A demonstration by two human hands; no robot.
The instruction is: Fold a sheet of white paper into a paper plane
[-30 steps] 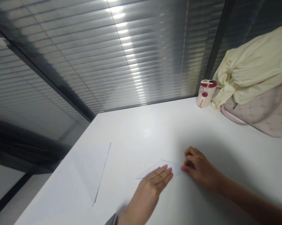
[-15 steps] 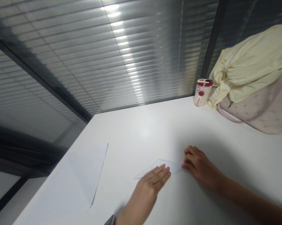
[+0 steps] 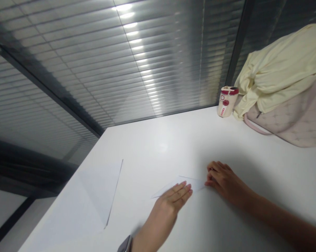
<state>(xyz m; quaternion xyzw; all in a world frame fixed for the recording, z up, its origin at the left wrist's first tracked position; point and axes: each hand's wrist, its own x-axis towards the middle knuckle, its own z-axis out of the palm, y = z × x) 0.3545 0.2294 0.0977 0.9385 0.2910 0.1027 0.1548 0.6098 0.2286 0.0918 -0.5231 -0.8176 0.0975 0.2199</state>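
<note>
Two hands, two paper pieces on the white desk (image 3: 158, 147). Left hand (image 3: 172, 203) open and flat, fingers together, lying on the near edge of the small pointed paper piece (image 3: 183, 185). Right hand (image 3: 225, 182) half curled, fingertips (image 3: 208, 182) at that piece's right tip; can't tell if it's pinching. Piece sits between both hands, partly covered by the left. Second, larger paper sheet (image 3: 100, 192) lies further left, well apart; white on white, outline hard to make out. One watch (image 3: 125, 244) on left wrist, cut off by the frame. Far corner: one cup (image 3: 225, 103), one pink bag (image 3: 286, 122), one cream cloth (image 3: 273, 71) on top of the bag, both cut off at right. Window blinds (image 3: 68, 70) behind the desk.
</note>
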